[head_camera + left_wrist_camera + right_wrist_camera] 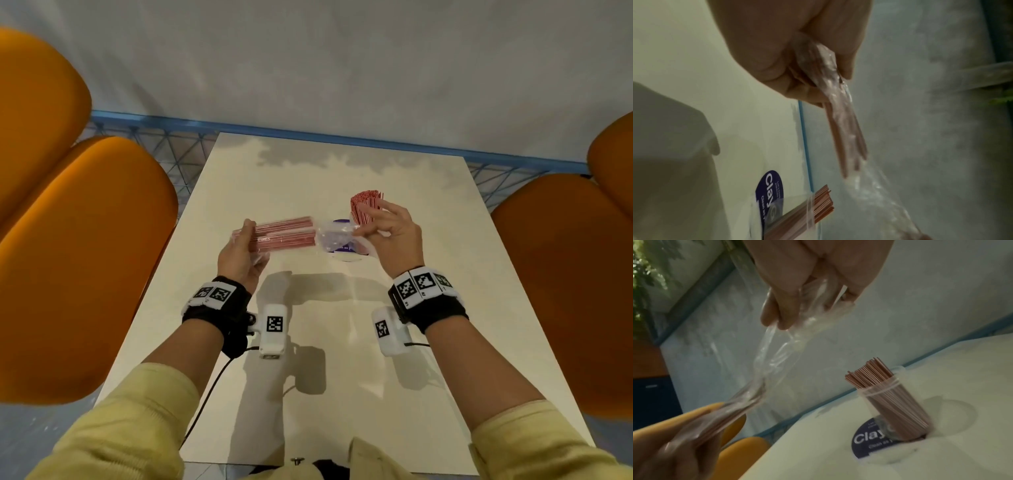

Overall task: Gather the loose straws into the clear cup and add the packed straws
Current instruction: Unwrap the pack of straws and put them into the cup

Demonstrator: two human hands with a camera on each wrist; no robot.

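Observation:
A pack of red-and-white straws (284, 234) in a clear plastic bag (334, 236) hangs level above the table, stretched between both hands. My left hand (245, 245) grips the straw end of the pack (840, 116). My right hand (387, 229) pinches the empty, crumpled end of the bag (797, 331). Behind the right hand stands the clear cup (898, 408), full of upright loose straws (365, 205), on a dark blue round label (865, 441). The cup's lower part is hidden in the head view.
The white table (308, 377) carries only the cup and label. Orange chairs stand to the left (78, 257) and right (565, 274). A blue rail (308, 132) with mesh runs behind the table's far edge.

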